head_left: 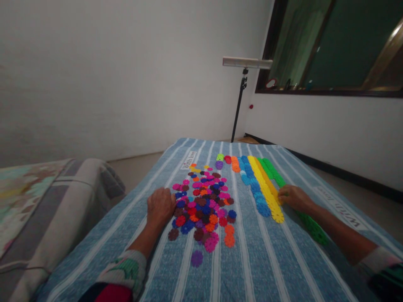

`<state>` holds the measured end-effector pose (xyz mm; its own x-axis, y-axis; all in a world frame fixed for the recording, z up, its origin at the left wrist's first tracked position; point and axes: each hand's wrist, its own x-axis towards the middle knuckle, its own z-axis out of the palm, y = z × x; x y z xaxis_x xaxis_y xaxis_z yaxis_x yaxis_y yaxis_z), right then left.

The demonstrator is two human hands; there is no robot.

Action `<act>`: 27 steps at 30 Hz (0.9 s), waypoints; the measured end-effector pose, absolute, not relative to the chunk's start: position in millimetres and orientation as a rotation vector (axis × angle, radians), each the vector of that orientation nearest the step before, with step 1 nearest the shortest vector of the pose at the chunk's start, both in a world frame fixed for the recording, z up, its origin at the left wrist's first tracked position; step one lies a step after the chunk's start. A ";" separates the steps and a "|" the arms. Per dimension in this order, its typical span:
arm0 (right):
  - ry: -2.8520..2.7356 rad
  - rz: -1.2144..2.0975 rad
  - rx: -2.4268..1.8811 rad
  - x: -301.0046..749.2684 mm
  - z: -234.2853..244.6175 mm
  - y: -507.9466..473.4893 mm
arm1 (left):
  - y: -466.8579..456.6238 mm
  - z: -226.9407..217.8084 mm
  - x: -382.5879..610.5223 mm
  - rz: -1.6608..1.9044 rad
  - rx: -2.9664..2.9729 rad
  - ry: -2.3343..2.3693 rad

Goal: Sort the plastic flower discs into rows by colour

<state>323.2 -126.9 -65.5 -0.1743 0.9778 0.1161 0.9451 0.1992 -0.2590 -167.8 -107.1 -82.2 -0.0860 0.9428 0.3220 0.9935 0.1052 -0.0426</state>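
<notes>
My left hand (161,206) rests on the table at the left edge of a mixed pile of notched plastic discs (201,201) in pink, red, orange, blue, brown and purple. Its fingers are curled under, so whatever they hold is hidden. On the right, my right hand (294,199) pinches a yellow-orange notched disc at the near end of a short row, beside the long yellow row (262,184). A green row (273,172) runs along the far side and passes under my right wrist. Left of the yellow discs lie blue rows (256,188).
Smaller groups lie farther back: orange (235,164), red (227,159), lime green (220,157) and purple (219,165). A lone purple disc (197,258) and joined orange discs (229,236) sit nearer me. A striped cloth (138,226) covers the table; a lamp stand (238,105) stands behind.
</notes>
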 end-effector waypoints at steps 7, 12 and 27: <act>-2.118 0.023 -1.858 307.3 -58.5 -116.3 | -110.8 -82.4 -164.3 -0.308 -1.906 -2.139; -2.224 0.091 -1.614 250.7 -52.0 -102.3 | -111.2 -86.0 -164.6 -0.313 -1.923 -2.144; -2.400 0.171 -1.522 50.1 -44.2 -11.2 | -120.3 -93.5 -161.1 -0.396 -1.907 -2.153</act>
